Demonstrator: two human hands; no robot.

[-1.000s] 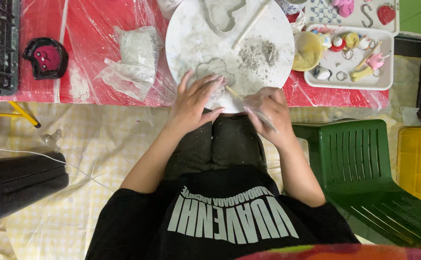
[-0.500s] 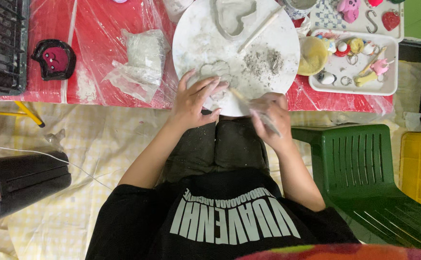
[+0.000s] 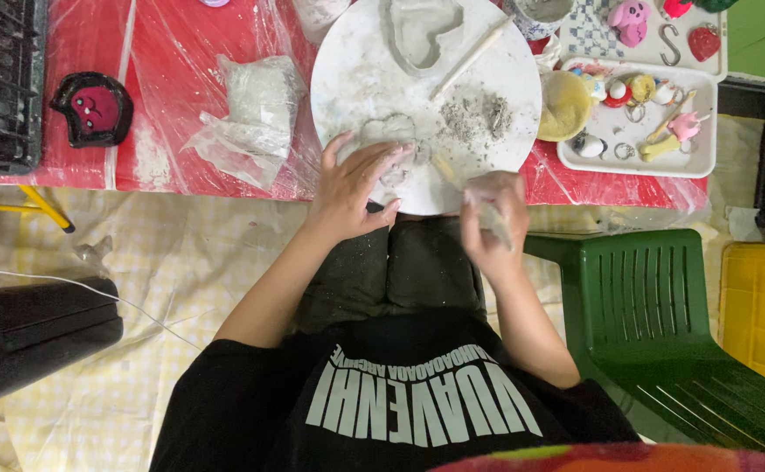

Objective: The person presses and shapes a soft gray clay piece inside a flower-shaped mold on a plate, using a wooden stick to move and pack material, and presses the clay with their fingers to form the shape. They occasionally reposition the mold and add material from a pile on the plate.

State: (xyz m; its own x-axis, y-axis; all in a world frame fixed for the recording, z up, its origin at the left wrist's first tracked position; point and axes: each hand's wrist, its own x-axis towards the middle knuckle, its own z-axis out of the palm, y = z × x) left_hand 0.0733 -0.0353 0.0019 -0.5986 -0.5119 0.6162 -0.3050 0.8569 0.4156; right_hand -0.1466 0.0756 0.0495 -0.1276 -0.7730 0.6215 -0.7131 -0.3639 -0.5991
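Small grey clay piece (image 3: 389,131), rounded in outline, lying flat on the near left part of a round white work board (image 3: 356,52) dusted with clay, the board resting on a red table (image 3: 173,87) under clear plastic sheeting. Left hand (image 3: 356,188) laid palm down at the board's near edge, fingers (image 3: 381,162) spread and nearly straight, tips touching the near side of the clay piece and part of it covered; the hand presses on rather than grips, nothing closed inside it. Right hand (image 3: 492,223) at the board's near right edge, fingers curled around a thin pale stick tool (image 3: 448,172), whose free end points up and left across the board toward the clay piece and ends just to the right of it, close to the left fingertips; whether the tip touches the clay cannot be told. Heap of grey clay crumbs (image 3: 479,114) on the board, right of the piece. Heart-shaped clay form (image 3: 417,31) at the board's far edge, with a second long pale stick (image 3: 470,57) lying slantwise beside it. Crumpled clear plastic bag (image 3: 251,114) left of the board. Dark dish with a pink face (image 3: 94,107) further left. White tray (image 3: 702,114) of small coloured figures right of the board. Green plastic chair (image 3: 662,323) to the person's right.
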